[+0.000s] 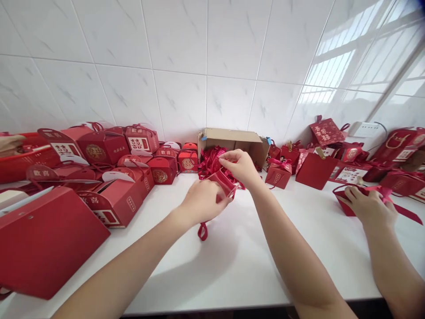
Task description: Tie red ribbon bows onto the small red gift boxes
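Note:
My left hand (201, 201) is wrapped around a small red gift box (225, 181), tilted in the air above the white table. The box's open upper side shows between my hands. A dark red ribbon loop (202, 231) hangs below my left hand. Just above the box, my right hand (241, 167) has thumb and fingertips pinched together; what is in the pinch, if anything, I cannot make out. Directly behind both hands, a heap of shiny red ribbons (210, 158) spills from a cardboard box (232, 134) lying against the wall.
Red gift boxes (106, 148) crowd the left side, with a large red box (49, 241) nearest me. More red boxes (315, 170) line the wall on the right. A co-worker's hand (372, 208) handles a red box at far right. The table (206, 288) ends close to me.

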`<state>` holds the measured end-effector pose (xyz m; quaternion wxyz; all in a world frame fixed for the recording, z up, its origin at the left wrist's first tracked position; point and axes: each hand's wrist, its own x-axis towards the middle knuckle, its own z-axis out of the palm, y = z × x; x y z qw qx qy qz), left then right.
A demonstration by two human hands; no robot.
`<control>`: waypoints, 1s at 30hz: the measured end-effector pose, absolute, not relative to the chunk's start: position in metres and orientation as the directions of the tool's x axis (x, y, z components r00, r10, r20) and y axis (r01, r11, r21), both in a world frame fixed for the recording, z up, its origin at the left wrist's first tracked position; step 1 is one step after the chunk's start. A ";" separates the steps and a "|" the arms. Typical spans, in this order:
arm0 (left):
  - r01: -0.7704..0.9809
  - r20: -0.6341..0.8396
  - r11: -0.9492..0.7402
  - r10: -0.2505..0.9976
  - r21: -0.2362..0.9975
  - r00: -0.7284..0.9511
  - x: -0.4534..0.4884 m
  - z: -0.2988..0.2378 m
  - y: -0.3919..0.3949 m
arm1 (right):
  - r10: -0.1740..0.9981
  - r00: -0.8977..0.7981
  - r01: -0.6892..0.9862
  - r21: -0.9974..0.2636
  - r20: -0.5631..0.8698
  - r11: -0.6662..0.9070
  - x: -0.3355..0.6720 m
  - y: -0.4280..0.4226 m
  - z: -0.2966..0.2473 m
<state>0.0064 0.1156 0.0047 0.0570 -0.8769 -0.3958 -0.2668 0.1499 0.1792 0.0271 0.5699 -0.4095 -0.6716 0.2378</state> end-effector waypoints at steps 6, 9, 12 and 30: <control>0.908 0.360 -0.342 0.901 0.242 0.243 -0.028 0.078 0.117 | 0.813 -0.051 0.171 -0.797 0.580 0.579 0.149 0.157 0.060; 0.887 0.425 -0.335 0.887 0.319 0.182 -0.034 0.085 0.122 | 0.762 -0.035 0.180 -0.746 0.647 0.641 0.143 0.145 0.064; 0.852 0.453 -0.362 0.875 0.379 0.171 -0.032 0.083 0.125 | 0.742 -0.079 0.183 -0.722 0.665 0.667 0.137 0.136 0.065; 0.733 0.764 -0.493 0.643 0.470 -0.057 -0.050 0.085 0.122 | 0.850 -0.142 0.379 -0.766 0.507 0.519 0.153 0.133 0.058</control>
